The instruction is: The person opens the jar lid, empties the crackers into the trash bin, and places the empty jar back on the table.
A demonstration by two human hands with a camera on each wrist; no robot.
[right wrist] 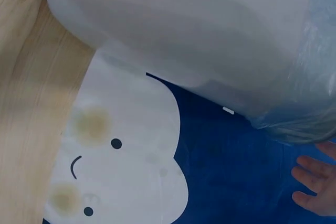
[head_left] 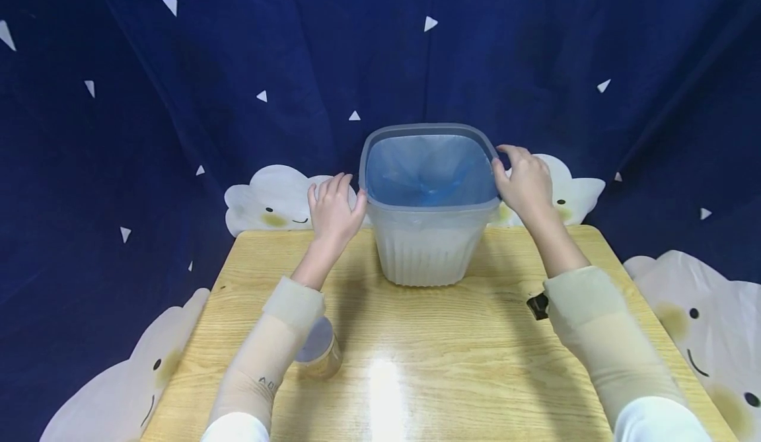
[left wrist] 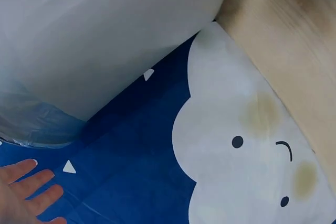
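Wastebin (head_left: 425, 240) with blue liner (head_left: 428, 164), upright toward the far edge of the wooden table (head_left: 446, 349), between left hand (head_left: 334, 209) and right hand (head_left: 526, 179). Left fingers spread wide, right fingers loosely extended, both thumbs close by the rim (head_left: 436, 208); contact impossible to confirm. Round jar (head_left: 324, 355) partly hidden behind the left sleeve (head_left: 258, 363); black object (head_left: 538, 306) partly covered by the right sleeve (head_left: 606, 336), too obscured to identify. Both hands cut off in the wrist views.

Bin (head_left: 425, 247): whitish, ridged, upright toward the table's (head_left: 440, 363) far edge, blue lining (head_left: 416, 171) inside
Left hand (head_left: 335, 209): spread out, thumb right by the rim (head_left: 428, 209)
Right hand (head_left: 527, 181): opposite side, thumb at the rim, can't tell if touching
Tub (head_left: 326, 351): lidded, half behind the left sleeve (head_left: 294, 310)
Backdrop (head_left: 309, 52): navy, smiley clouds (head_left: 279, 194)
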